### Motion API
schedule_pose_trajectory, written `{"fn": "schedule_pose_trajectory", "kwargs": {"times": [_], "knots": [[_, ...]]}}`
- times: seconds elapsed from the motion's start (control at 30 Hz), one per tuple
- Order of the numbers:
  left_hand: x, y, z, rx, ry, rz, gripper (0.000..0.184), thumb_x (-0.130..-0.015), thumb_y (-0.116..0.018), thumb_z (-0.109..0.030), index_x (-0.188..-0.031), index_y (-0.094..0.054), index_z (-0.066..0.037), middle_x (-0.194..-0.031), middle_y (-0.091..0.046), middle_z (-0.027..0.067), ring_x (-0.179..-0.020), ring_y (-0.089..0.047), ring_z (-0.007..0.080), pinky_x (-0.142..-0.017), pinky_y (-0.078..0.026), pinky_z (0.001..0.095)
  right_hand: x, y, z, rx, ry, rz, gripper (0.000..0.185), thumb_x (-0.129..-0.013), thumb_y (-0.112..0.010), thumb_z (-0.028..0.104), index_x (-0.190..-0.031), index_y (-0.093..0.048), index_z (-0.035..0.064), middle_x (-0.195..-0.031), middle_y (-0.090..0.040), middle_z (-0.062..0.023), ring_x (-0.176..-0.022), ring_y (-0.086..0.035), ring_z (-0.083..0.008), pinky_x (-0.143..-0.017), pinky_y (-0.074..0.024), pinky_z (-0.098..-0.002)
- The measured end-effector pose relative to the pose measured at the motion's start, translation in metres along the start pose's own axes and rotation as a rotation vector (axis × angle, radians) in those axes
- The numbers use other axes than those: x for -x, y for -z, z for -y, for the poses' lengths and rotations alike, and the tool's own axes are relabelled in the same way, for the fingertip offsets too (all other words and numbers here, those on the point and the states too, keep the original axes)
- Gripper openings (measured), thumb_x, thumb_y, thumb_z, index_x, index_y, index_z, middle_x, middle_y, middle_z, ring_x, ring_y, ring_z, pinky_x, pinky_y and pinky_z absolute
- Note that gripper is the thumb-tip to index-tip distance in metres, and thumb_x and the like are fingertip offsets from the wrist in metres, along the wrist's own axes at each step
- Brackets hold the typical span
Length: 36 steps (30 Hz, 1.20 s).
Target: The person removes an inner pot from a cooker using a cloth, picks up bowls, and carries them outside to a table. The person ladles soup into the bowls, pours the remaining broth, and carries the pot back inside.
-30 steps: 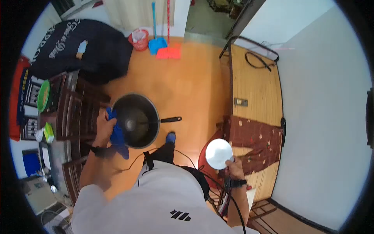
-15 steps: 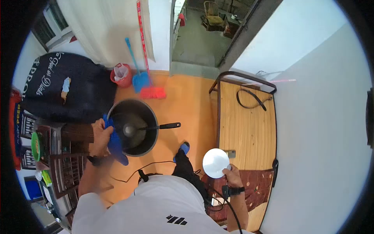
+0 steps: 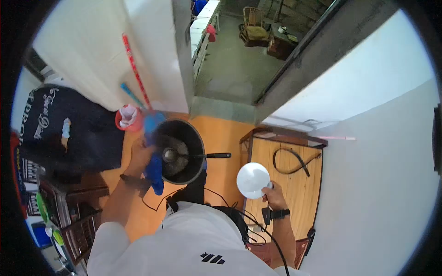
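My left hand is closed on a blue cloth at the left rim of a large dark pot. Inside the pot lies a ladle, its black handle sticking out over the right rim. The pot's contents look murky and cannot be made out clearly. On the right, my right hand grips the edge of a white bowl, held in front of the wooden bed. A black band and a small device with a cable are on my right wrist.
Ahead is an open doorway. A slatted wooden bed with a coiled black belt stands right. A red basket and a red broom handle are ahead left. Dark wooden chairs and a black cover stand left.
The view has advanced toward the doorway. The pot, with my left hand at its rim, has come closer to the broom and basket. My right hand still holds the bowl, now over the bed's bare slats.
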<state>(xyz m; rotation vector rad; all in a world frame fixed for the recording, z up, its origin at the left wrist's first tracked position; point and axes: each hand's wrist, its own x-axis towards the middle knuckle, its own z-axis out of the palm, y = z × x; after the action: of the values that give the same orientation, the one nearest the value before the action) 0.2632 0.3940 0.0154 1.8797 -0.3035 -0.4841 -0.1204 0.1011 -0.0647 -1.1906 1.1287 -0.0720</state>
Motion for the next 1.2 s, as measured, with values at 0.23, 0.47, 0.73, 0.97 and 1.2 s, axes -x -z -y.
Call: {"fn": "schedule_pose_trajectory", "kwargs": {"times": [0.23, 0.47, 0.73, 0.97, 1.2], "knots": [[-0.152, -0.070, -0.081, -0.324, -0.159, 0.055, 0.016, -0.071, -0.061, -0.005, -0.071, -0.046, -0.007, -0.068, -0.046, -0.0007, -0.061, -0.045, 0.0128, -0.054, -0.038, 0.0301, -0.088, 0.016, 0.085, -0.022, -0.051, -0.069, 0.019, -0.083, -0.061, 0.009, -0.098, -0.058, -0.0022, -0.071, -0.058, -0.0050, -0.052, -0.053, -0.0116, -0.044, -0.0466, -0.0254], [-0.328, -0.134, -0.086, -0.464, -0.125, 0.089, 0.028, -0.068, -0.062, -0.009, -0.093, -0.062, 0.004, -0.081, -0.062, 0.0163, -0.077, -0.059, 0.0260, -0.073, -0.047, 0.0412, -0.196, 0.021, 0.171, -0.142, -0.022, -0.048, 0.023, -0.082, -0.061, 0.011, -0.099, -0.058, -0.0035, -0.073, -0.059, -0.0067, -0.054, -0.055, -0.0111, -0.046, -0.0479, -0.0250], [-0.477, -0.199, -0.127, -0.211, -0.150, -0.007, 0.013, -0.069, -0.064, -0.009, -0.076, -0.059, 0.002, -0.070, -0.058, 0.0115, -0.068, -0.057, 0.0217, -0.060, -0.045, 0.0406, -0.337, 0.014, 0.301, -0.060, -0.025, -0.015, 0.021, -0.080, -0.061, 0.012, -0.094, -0.057, -0.0033, -0.071, -0.060, -0.0066, -0.051, -0.054, -0.0109, -0.044, -0.0461, -0.0261], [-0.570, -0.240, -0.174, -0.116, -0.104, 0.054, 0.027, -0.069, -0.061, -0.004, -0.095, -0.062, 0.002, -0.073, -0.059, 0.0069, -0.069, -0.057, 0.0158, -0.061, -0.047, 0.0324, -0.427, 0.005, 0.385, -0.097, -0.027, -0.017, 0.020, -0.079, -0.059, 0.009, -0.096, -0.057, -0.0019, -0.069, -0.056, -0.0051, -0.054, -0.055, -0.0129, -0.046, -0.0458, -0.0270], [-0.674, -0.291, -0.190, -0.032, -0.092, 0.107, 0.018, -0.071, -0.062, 0.000, -0.087, -0.056, -0.003, -0.074, -0.054, 0.0024, -0.066, -0.052, 0.0122, -0.058, -0.043, 0.0290, -0.520, 0.013, 0.415, -0.139, -0.071, -0.041, 0.020, -0.078, -0.059, 0.008, -0.095, -0.058, -0.0017, -0.068, -0.055, -0.0049, -0.049, -0.052, -0.0125, -0.043, -0.0451, -0.0279]]}}
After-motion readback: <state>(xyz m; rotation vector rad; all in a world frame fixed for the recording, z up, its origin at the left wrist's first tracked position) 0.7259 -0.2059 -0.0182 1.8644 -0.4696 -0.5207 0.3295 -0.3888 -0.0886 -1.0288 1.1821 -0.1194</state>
